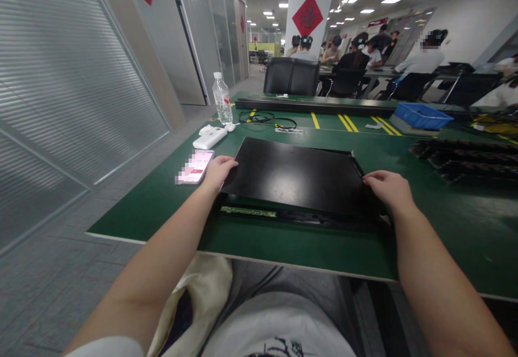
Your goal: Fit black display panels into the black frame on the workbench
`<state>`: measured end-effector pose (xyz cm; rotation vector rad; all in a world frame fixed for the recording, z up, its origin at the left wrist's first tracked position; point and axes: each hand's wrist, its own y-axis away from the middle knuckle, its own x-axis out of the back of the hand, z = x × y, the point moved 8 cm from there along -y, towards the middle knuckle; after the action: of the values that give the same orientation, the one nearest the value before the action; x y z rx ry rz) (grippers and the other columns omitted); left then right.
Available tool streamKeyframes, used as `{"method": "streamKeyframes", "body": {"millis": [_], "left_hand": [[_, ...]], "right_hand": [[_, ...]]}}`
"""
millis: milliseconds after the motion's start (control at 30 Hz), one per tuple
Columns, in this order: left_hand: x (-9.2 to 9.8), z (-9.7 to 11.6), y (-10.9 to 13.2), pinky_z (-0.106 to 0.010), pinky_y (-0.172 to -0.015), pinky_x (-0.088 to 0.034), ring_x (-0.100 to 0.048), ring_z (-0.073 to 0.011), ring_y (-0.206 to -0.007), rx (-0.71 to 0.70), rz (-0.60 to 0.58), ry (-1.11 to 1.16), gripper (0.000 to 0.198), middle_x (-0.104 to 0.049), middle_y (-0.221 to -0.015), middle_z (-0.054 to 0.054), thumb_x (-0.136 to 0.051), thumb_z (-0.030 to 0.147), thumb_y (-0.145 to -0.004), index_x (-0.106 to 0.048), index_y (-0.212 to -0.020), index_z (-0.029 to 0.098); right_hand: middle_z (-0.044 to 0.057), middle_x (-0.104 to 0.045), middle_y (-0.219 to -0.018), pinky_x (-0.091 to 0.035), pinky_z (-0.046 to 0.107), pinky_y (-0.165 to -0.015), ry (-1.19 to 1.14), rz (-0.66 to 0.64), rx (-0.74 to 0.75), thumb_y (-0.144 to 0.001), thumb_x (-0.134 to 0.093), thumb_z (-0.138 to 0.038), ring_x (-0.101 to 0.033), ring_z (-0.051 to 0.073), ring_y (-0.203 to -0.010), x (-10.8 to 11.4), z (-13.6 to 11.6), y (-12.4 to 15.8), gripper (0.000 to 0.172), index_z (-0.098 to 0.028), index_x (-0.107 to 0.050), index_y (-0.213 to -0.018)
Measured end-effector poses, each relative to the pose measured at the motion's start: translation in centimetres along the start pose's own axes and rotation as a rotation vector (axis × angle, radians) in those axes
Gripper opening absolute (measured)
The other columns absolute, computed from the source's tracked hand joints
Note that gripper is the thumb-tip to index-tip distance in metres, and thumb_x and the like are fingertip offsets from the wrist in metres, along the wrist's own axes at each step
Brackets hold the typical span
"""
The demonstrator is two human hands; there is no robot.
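While the thumb and fingers of the left hand [220, 172] pinch the left edge of a dark panel [291, 173], the right hand [390, 187] pinches its right edge, nearer the far corner than the near one. Whether the right fingertips also catch the rim of the black frame [327, 219] underneath, I cannot tell. The panel lies between the two hands, glossy face up and slightly tilted, its near edge apart from the frame. Along that near side of the frame, a green circuit strip [249, 212] shows.

All this is over a green table [162, 206]. Just beside the left hand lies a phone [202, 164] with its screen lit; beyond it are a white device [210, 138] and an upright clear bottle [222, 98]. Past the panel's far edge a black cable [287, 120] lies in loops, with long dark bars [307, 106] behind it. To the right are a blue bin [423, 121] and a group of dark strips [465, 157]. Across the table stands a black chair [291, 75], and people [358, 55] sit farther back.
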<state>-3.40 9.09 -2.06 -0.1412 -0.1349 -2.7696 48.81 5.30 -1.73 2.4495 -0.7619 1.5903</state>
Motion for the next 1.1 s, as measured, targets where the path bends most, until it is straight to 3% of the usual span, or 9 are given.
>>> {"method": "streamKeyframes", "body": {"millis": [1100], "left_hand": [[0.14,-0.1,-0.26,-0.028,-0.063,-0.045,-0.059,-0.0174,-0.064,-0.019,0.009,-0.028,0.018,-0.065,-0.061,0.002,-0.076,0.02,-0.055,-0.067,-0.071,0.02]], "right_hand": [[0.009,-0.076,-0.085,-0.049,0.037,-0.072,-0.013,-0.008,-0.006,-0.077,-0.064,-0.034,-0.067,0.028,-0.082,0.17,-0.17,0.25,0.021,-0.025,-0.082,-0.084]]}}
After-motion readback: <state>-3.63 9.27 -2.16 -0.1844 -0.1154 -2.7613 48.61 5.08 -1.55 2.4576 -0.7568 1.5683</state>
